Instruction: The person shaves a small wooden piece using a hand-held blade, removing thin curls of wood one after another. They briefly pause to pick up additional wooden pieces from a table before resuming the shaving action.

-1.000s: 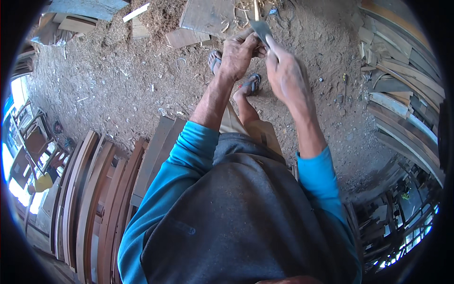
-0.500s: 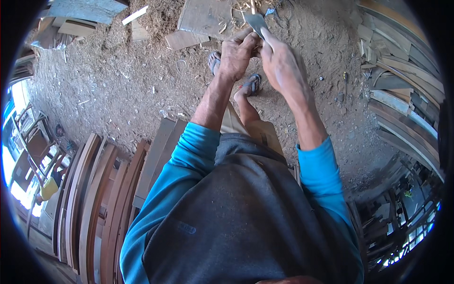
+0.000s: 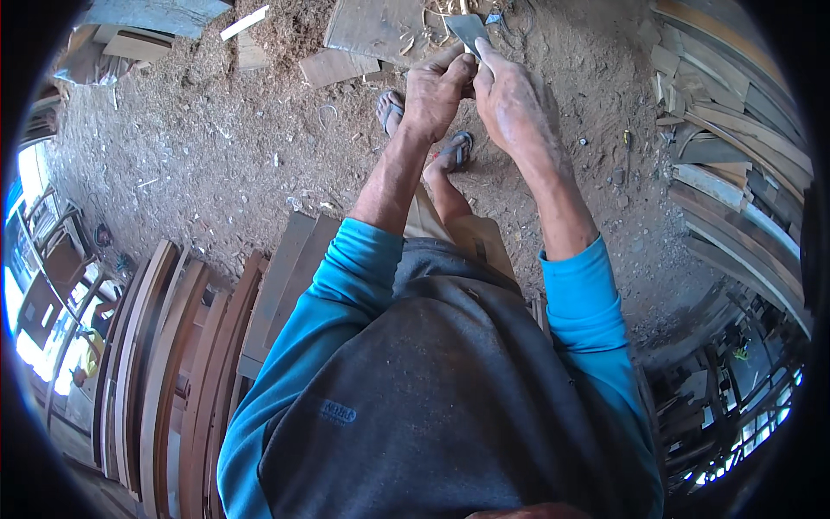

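Observation:
Both my hands meet at the top middle, far out in front of my body. My left hand (image 3: 435, 97) is closed around a thin pale wooden stick (image 3: 463, 7), whose far end points away from me. My right hand (image 3: 512, 105) grips a knife with a broad grey blade (image 3: 468, 33); its handle is hidden in the fist. One finger of that hand lies stretched along the blade's back. The blade crosses over the stick, just beyond my left fingers. Curled wood shavings (image 3: 437, 26) lie below the stick's far end.
A flat board (image 3: 372, 22) and a smaller plank (image 3: 339, 71) lie on the dirt floor. Long planks stand stacked at the lower left (image 3: 173, 372), with more wood piled on the right (image 3: 735, 186). A screwdriver (image 3: 628, 143) lies on the ground. Someone in yellow (image 3: 89, 359) is at the far left.
The knife blade has slid slightly away from me along the stick and turned a little. My right hand has shifted up and left with it; my left hand stays almost in place.

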`<state>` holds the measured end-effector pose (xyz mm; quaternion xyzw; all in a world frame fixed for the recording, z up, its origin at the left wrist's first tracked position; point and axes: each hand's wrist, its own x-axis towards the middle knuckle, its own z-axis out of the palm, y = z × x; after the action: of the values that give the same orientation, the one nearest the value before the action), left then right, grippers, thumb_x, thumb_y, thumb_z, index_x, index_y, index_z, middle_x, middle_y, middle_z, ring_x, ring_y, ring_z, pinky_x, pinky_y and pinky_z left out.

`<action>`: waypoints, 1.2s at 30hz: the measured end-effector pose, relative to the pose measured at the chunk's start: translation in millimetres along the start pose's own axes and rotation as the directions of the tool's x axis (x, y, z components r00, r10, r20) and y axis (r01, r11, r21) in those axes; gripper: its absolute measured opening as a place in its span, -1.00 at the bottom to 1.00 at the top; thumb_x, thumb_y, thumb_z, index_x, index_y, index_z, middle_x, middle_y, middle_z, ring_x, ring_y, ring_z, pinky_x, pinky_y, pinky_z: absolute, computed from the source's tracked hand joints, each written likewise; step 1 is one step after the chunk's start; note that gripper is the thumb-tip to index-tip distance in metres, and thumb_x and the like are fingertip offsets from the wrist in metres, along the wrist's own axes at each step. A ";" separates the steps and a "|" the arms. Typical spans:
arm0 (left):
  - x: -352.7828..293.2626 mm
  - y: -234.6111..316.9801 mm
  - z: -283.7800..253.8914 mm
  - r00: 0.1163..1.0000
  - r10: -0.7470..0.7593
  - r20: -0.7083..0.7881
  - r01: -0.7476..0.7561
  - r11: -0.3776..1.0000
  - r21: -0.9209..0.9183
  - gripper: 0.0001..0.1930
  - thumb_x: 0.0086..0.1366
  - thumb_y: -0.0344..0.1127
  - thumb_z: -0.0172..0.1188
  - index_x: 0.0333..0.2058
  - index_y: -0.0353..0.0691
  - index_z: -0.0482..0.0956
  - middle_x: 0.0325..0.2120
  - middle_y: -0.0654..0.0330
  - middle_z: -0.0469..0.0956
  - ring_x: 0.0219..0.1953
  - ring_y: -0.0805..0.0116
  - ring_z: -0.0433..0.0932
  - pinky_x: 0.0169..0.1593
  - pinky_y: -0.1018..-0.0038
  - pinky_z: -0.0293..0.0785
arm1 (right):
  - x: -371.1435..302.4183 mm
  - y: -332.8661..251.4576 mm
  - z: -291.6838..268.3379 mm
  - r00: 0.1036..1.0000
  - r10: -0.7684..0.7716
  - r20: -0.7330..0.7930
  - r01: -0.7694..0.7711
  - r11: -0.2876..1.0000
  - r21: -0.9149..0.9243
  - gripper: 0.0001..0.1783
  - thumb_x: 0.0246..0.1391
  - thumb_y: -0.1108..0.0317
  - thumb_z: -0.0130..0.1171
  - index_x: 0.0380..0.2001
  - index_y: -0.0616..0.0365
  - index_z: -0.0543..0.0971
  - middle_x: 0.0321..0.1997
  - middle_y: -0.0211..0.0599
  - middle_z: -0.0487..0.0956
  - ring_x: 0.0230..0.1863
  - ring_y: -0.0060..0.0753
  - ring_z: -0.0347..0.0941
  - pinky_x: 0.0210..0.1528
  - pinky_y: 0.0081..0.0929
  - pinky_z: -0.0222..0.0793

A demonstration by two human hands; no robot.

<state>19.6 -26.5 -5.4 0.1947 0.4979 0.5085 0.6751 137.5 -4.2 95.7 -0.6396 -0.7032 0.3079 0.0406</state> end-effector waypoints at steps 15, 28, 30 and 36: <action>-1.1 6.1 11.8 1.000 -0.005 -0.013 0.005 1.000 0.000 -0.67 0.53 -0.33 0.15 0.16 -0.33 0.62 -0.27 0.19 0.71 -0.32 0.49 0.65 -0.19 0.47 0.68 | 23.4 -1.8 1.8 0.996 -0.037 -0.076 0.029 0.993 -0.111 -0.56 0.39 0.27 0.00 0.24 0.20 0.53 -0.28 0.14 0.71 -0.19 0.20 0.71 -0.14 0.07 0.64; -1.6 3.3 -5.4 0.997 -0.016 0.082 0.019 0.999 -0.036 -0.67 0.59 -0.27 0.05 0.15 -0.34 0.58 -0.28 0.17 0.69 -0.31 0.45 0.66 -0.20 0.47 0.68 | -3.5 6.0 6.7 0.997 0.069 -0.029 -0.060 0.972 0.227 -0.56 0.38 0.27 0.03 0.22 0.21 0.58 -0.23 0.24 0.68 -0.21 0.21 0.68 -0.10 0.01 0.58; -1.5 7.6 -7.4 0.995 -0.049 0.083 0.051 0.998 -0.022 -0.66 0.59 -0.28 0.05 0.19 -0.32 0.56 -0.29 0.20 0.68 -0.32 0.46 0.64 -0.22 0.50 0.66 | -17.2 8.6 11.7 0.998 0.038 -0.043 -0.026 0.971 0.239 -0.55 0.38 0.27 0.01 0.22 0.22 0.58 -0.24 0.26 0.68 -0.20 0.21 0.68 -0.10 0.00 0.59; -1.1 3.6 -6.6 0.996 -0.033 0.079 0.039 0.997 -0.069 -0.63 0.58 -0.27 0.07 0.23 -0.30 0.54 -0.28 0.21 0.68 -0.33 0.47 0.63 -0.22 0.50 0.63 | 16.4 4.9 9.3 0.997 0.050 -0.059 -0.039 0.984 0.173 -0.55 0.40 0.21 -0.01 0.21 0.21 0.58 -0.27 0.22 0.69 -0.17 0.25 0.67 -0.06 0.01 0.59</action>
<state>12.1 -27.6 -5.0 0.1813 0.4564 0.5054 0.7095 134.6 7.4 80.3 -0.6586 -0.6581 0.3477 0.1110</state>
